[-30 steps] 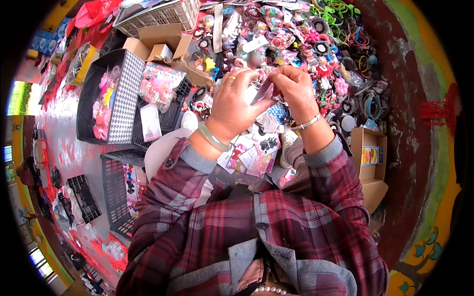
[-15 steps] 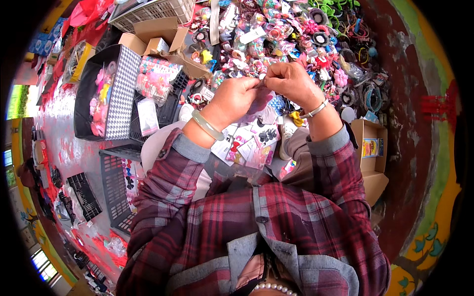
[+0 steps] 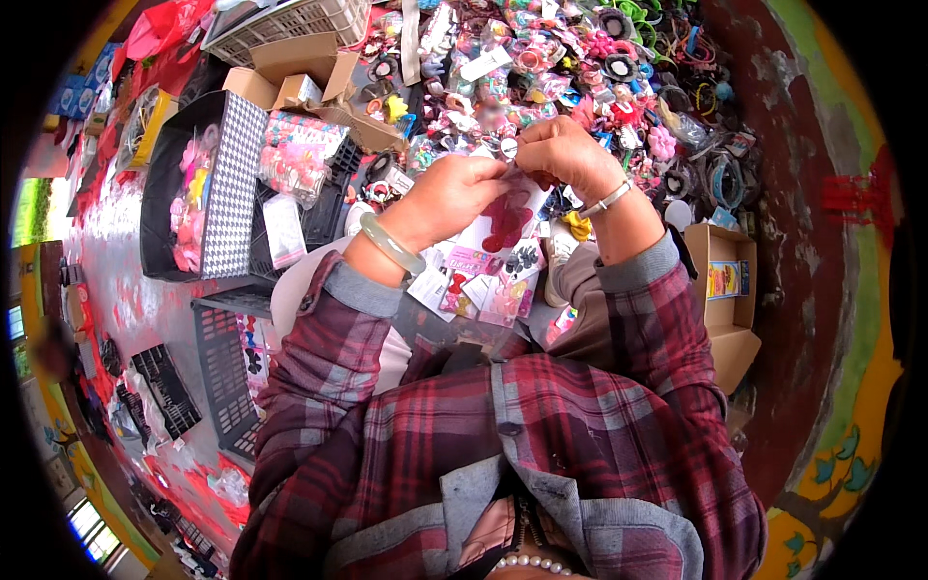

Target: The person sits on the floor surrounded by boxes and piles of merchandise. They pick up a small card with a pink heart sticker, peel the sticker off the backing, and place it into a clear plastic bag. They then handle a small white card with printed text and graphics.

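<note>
A white card point(image 3: 471, 235) with a dark red bow-shaped piece point(image 3: 506, 218) on it hangs below my hands, apparently in a clear wrapper. My left hand point(image 3: 454, 198) pinches its upper edge between thumb and fingers. Close beside it, my right hand point(image 3: 564, 158) is closed at the top of the same card. A small round white piece point(image 3: 508, 148) shows between the fingertips; what it belongs to is hidden. Beneath, on the floor between my feet, lie several packaged hair bows point(image 3: 493, 280) on cards.
Hair accessories in a large heap point(image 3: 541, 58) spread beyond my hands. Left of them stand an open cardboard box point(image 3: 333, 72), a houndstooth-sided black bin point(image 3: 232, 184) and a dark plastic crate point(image 3: 220, 377). An open carton point(image 3: 730, 324) stands at the right, beside the wall.
The card below my hands has turned, so its dark red bow now faces up into view. Both hands stay close together, pinching at nearly the same place.
</note>
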`<state>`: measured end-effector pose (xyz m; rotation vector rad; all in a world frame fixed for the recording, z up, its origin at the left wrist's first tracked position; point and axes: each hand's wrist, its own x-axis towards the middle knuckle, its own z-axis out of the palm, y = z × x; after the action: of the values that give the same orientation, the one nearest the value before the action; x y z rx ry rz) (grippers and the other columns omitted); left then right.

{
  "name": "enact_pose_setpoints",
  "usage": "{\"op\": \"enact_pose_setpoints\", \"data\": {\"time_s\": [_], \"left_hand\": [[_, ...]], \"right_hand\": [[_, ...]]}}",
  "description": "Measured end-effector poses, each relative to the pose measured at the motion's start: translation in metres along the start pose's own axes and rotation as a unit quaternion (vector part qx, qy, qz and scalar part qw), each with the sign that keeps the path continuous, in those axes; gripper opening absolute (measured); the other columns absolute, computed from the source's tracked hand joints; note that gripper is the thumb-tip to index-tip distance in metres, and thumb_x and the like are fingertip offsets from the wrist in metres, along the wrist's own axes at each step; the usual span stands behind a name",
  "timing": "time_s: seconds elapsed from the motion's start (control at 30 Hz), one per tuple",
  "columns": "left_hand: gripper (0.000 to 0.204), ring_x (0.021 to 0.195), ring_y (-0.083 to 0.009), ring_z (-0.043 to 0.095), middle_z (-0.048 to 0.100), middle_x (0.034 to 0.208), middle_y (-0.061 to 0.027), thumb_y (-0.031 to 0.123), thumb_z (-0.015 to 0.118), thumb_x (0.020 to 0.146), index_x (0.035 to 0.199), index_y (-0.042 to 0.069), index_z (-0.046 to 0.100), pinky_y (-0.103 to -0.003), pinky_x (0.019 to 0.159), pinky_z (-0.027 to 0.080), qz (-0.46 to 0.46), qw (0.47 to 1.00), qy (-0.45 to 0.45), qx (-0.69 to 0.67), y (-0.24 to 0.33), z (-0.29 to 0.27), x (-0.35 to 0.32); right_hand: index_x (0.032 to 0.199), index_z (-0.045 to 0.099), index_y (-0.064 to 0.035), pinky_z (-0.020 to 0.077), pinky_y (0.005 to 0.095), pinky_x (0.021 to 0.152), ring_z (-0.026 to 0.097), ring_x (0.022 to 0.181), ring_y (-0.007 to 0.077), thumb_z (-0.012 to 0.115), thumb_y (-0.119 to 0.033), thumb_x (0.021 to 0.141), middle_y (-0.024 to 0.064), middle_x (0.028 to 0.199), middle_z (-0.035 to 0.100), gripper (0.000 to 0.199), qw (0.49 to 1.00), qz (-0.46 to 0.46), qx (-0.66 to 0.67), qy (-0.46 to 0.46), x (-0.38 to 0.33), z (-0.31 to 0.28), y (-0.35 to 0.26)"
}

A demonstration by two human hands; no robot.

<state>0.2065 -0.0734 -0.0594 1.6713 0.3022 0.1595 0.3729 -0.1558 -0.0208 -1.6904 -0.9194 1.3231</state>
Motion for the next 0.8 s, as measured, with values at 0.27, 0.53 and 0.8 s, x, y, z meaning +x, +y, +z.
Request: {"op": "enact_pose_setpoints", "data": {"time_s": [0.27, 0.53, 0.8], "left_hand": [[0.023, 0.063, -0.0023, 0.047, 0.058, 0.076, 0.0018, 0.014, 0.049, 0.089, 0.105, 0.001, 0.060, -0.019, 0.053, 0.039, 0.037, 0.997, 0.066, 0.032, 0.000, 0.000, 0.001], [0.027, 0.045, -0.0030, 0.045, 0.058, 0.072, -0.0003, 0.017, 0.048, 0.090, 0.108, 0.001, 0.059, -0.019, 0.040, 0.035, -0.082, 0.994, 0.032, -0.059, 0.010, -0.003, -0.003], [0.022, 0.053, -0.0049, 0.051, 0.060, 0.078, -0.0061, 0.015, 0.048, 0.091, 0.099, -0.004, 0.056, -0.016, 0.040, 0.040, -0.039, 0.945, 0.086, -0.313, 0.021, -0.025, -0.007]], "right_hand": [[0.057, 0.057, -0.0043, 0.0290, 0.0224, 0.041, 0.042, 0.045, 0.0053, 0.056, -0.011, 0.067, -0.0021, 0.052, 0.049, 0.013, 0.998, -0.031, -0.044, 0.027, 0.001, 0.006, 0.000], [0.060, 0.059, -0.0025, 0.0345, 0.0222, 0.045, 0.045, 0.049, 0.0061, 0.058, -0.013, 0.070, -0.0015, 0.055, 0.052, 0.014, 1.000, -0.014, -0.026, -0.003, -0.003, 0.007, -0.004], [0.095, 0.061, -0.0050, 0.0380, 0.0190, 0.068, 0.051, 0.074, 0.0051, 0.059, -0.019, 0.083, -0.0017, 0.083, 0.059, 0.019, 0.957, -0.217, 0.099, 0.164, -0.013, -0.025, -0.009]]}}
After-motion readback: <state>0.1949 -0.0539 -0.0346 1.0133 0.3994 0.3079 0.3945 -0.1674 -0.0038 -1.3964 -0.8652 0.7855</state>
